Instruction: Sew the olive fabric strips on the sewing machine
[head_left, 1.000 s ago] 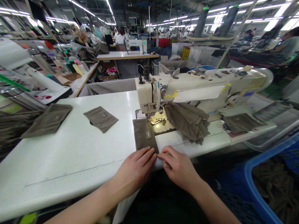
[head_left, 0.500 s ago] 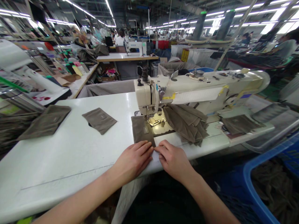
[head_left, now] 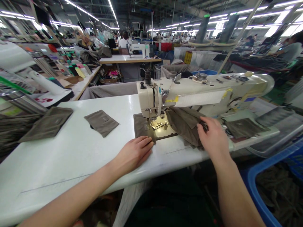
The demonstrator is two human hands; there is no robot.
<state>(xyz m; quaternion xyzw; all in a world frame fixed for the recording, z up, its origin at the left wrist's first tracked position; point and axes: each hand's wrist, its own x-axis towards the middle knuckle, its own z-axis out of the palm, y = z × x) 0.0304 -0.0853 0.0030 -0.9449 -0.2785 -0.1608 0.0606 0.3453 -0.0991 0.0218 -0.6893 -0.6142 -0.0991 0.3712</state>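
Observation:
My left hand [head_left: 134,153] lies flat, fingers stretched, on the near edge of a brown fabric piece [head_left: 140,123] with a small label. The far part of that piece is at the needle area of the sewing machine [head_left: 151,97], left of its shiny metal plate [head_left: 163,127]. To the right, a bunch of brown fabric pieces [head_left: 183,121] lies folded over itself below the machine arm. My right hand [head_left: 214,135] is closed on the bunch's right edge, thumb and index finger pinching the cloth. How many layers are in the pinch is hidden.
Another labelled fabric piece [head_left: 101,123] lies on the white table [head_left: 71,157], with more brown pieces [head_left: 47,124] stacked at far left. One piece [head_left: 245,127] rests right of the machine. A blue basket [head_left: 253,189] holding brown cloth stands at lower right.
My right hand has left the near corner of the labelled piece and moved right to the fabric bunch. The labelled piece has shifted slightly away from me, my left hand following it.

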